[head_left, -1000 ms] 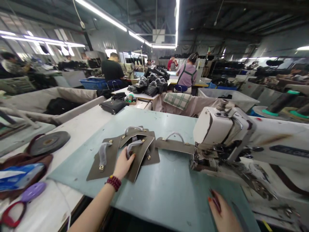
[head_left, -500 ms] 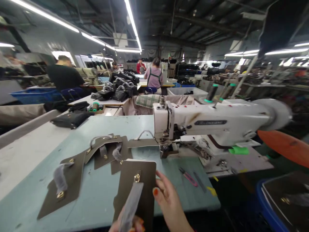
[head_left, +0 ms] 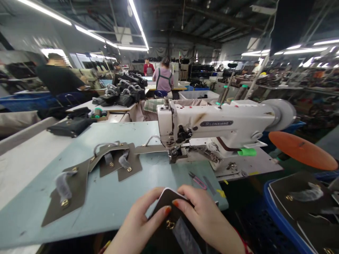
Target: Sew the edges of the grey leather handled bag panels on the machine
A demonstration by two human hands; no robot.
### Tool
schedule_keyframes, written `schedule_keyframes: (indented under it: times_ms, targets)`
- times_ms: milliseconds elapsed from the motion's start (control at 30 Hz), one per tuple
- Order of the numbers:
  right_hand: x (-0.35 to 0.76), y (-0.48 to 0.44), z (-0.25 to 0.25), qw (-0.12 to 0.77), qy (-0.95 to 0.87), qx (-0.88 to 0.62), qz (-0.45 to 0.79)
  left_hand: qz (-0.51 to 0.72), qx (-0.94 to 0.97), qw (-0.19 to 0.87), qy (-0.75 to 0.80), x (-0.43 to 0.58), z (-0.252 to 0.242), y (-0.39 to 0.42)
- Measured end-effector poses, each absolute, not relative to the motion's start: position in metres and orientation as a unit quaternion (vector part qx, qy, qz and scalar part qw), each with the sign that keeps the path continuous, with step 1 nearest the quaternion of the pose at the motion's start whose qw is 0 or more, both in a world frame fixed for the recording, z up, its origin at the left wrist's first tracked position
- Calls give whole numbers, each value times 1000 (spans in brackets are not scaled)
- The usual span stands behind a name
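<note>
As hands (head_left: pixel 141 218) (head_left: pixel 208 218) pinch a brown panel (head_left: pixel 161 238), cropped below, its handle (head_left: pixel 186 235) likewise.

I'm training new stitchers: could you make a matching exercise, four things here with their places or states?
1. Pink-handled metal snips
2. Flat orange disc
3. White metal sewing machine
4. Left hand, right hand

A. Pictured above the curved blue plastic basket
B. Pinching a flat brown panel
C. Lying on pale green tabletop
D. Bearing a dark nameplate

1-C, 2-A, 3-D, 4-B
</note>
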State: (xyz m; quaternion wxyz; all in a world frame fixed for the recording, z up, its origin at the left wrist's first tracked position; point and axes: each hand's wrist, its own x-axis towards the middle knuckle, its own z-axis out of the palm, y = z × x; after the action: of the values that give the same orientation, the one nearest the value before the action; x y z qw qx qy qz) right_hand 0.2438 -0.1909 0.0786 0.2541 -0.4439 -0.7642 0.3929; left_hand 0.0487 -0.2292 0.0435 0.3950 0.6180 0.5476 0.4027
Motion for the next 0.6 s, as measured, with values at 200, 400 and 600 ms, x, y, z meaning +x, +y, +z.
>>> schedule_keyframes:
  times_ms: [200, 400, 600]
  targets:
    - [288, -171, 72, 223, -772, -467, 370, 483, 470, 473, 567, 51, 36, -230]
    - [346, -153, 34, 309, -583, -517, 546, 589, 335, 494, 544, 37, 25, -238]
    - [309, -181, 15, 447, -440, -477, 616, 609, 210, 514, 567, 21, -4, -239]
